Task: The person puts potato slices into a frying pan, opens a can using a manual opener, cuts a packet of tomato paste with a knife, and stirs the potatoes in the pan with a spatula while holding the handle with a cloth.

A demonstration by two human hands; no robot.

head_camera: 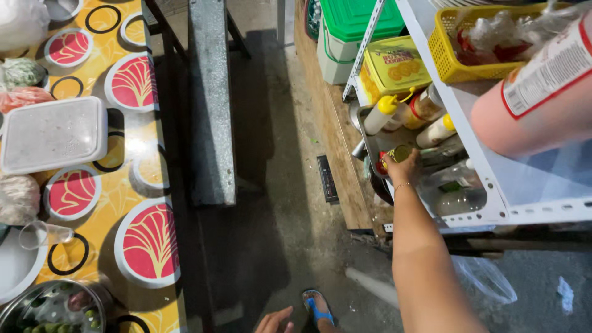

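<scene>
My right hand point(399, 168) reaches down to a low metal tray point(370, 137) under the white shelf unit and closes on a small jar with a green-yellow lid point(399, 152). Squeeze bottles with yellow caps point(381, 113) and a brown jar point(424, 106) stand beside it on the tray. At the bottom edge only the fingers of my left hand point(274, 321) show; they are spread, hold nothing, and hang above the concrete floor near my foot in a blue sandal point(317, 307).
A table with a yellow and red patterned cloth point(132, 185) runs along the left, bearing a white lidded box point(54, 134), a glass and bowls. A grey beam point(211, 98) stands beside it. The shelf holds a yellow basket point(459, 52), a yellow biscuit tin and a large pink bottle point(536, 98).
</scene>
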